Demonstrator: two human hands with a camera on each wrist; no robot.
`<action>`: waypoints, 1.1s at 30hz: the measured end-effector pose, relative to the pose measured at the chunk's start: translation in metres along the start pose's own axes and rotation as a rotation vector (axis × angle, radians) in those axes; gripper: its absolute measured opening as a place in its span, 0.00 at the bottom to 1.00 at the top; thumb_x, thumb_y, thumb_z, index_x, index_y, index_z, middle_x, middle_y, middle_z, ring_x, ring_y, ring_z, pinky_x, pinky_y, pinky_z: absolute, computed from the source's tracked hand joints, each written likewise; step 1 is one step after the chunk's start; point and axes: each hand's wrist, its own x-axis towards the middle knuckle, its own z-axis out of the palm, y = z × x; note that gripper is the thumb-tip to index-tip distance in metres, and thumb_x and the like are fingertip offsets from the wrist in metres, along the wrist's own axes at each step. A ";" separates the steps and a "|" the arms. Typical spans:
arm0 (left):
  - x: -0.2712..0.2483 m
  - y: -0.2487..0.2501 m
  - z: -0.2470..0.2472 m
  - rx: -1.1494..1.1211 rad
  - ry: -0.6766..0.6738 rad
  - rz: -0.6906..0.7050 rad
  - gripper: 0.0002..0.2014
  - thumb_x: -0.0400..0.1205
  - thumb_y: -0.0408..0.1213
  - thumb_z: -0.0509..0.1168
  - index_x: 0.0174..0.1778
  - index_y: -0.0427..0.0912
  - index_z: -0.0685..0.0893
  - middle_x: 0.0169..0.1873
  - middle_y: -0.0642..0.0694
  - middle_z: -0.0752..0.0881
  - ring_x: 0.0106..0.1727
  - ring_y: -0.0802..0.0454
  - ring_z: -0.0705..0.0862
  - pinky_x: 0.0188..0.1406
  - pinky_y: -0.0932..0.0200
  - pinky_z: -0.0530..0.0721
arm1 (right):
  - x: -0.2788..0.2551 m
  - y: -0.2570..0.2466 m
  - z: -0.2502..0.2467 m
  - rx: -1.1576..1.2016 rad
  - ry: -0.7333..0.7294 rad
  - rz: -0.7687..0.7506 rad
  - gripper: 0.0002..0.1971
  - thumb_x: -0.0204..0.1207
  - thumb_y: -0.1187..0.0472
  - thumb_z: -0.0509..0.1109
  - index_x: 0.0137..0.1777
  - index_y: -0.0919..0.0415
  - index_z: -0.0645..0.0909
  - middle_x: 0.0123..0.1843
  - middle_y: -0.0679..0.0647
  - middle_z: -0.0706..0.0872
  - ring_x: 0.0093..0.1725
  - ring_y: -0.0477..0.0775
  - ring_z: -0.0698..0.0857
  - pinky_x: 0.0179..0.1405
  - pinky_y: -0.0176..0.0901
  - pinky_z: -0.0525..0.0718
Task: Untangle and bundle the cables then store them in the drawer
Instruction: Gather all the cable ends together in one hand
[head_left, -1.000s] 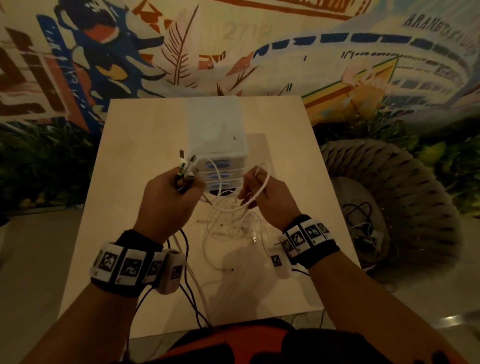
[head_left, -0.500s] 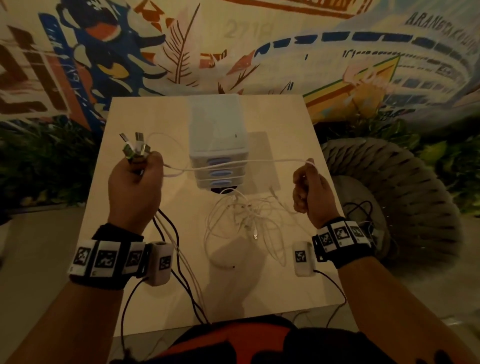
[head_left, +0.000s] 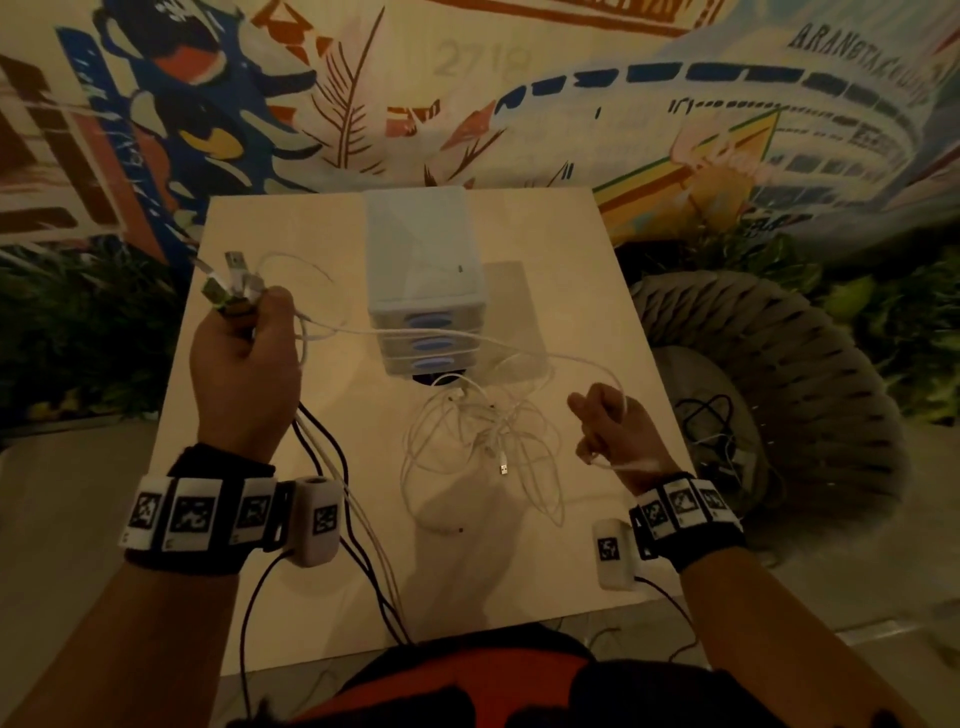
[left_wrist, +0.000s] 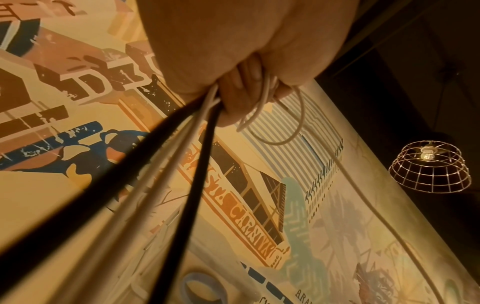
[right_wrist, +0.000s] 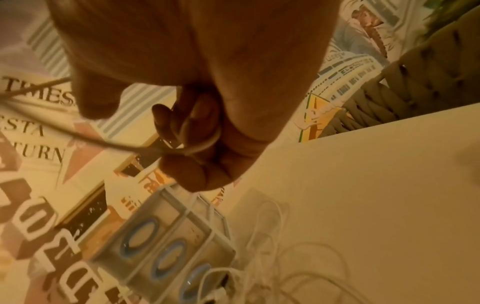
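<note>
Left hand (head_left: 244, 358) has its fingers clamped round a bunch of USB plug ends (head_left: 234, 288), black and white leads hanging down. Right hand (head_left: 610, 434) is curled on one white cable (head_left: 467, 340) stretched across to the left. Tangled white cables (head_left: 488, 447) sit on the tabletop (head_left: 597, 312) just in front of the little drawer unit (head_left: 423, 280).

mural (right_wrist: 39, 115) lettering "TIMES", "TURN", mural (head_left: 483, 57) number "2719", building (head_left: 857, 67) lettering "ARANETA"
</note>
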 end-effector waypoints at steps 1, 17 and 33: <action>0.000 -0.001 0.000 0.001 0.007 0.001 0.15 0.81 0.51 0.65 0.26 0.65 0.81 0.20 0.59 0.79 0.29 0.47 0.71 0.41 0.41 0.74 | 0.000 -0.003 -0.002 -0.026 0.003 -0.050 0.28 0.69 0.48 0.84 0.32 0.59 0.65 0.27 0.53 0.63 0.23 0.55 0.74 0.27 0.46 0.78; -0.031 0.014 0.005 0.245 -0.482 0.209 0.24 0.84 0.54 0.65 0.22 0.49 0.72 0.18 0.51 0.71 0.22 0.58 0.68 0.26 0.62 0.65 | -0.131 0.097 -0.065 -0.641 -0.056 0.236 0.31 0.70 0.22 0.64 0.29 0.52 0.75 0.26 0.47 0.72 0.28 0.45 0.74 0.37 0.47 0.74; -0.050 0.046 0.019 0.148 -0.634 0.179 0.22 0.85 0.50 0.65 0.24 0.47 0.77 0.18 0.53 0.71 0.22 0.60 0.68 0.25 0.69 0.67 | -0.172 0.083 -0.060 -0.888 -0.365 0.466 0.28 0.59 0.27 0.80 0.58 0.33 0.82 0.58 0.35 0.87 0.48 0.34 0.88 0.52 0.33 0.87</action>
